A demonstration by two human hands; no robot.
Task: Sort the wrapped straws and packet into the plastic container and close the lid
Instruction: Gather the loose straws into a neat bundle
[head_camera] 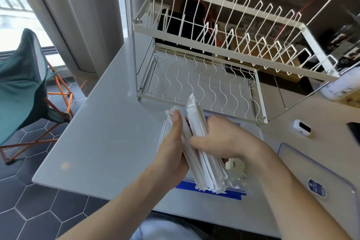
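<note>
The left hand and right hand gripped one bundle of wrapped straws above the open container on the table. Loading was underway. The next move required lowering the bundle, then fitting the lid.

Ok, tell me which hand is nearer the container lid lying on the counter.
Right. The right hand grips the bundle of wrapped straws on the side facing the lid, which lies to its right. The left hand holds the bundle's far side, farther from the lid.
</note>
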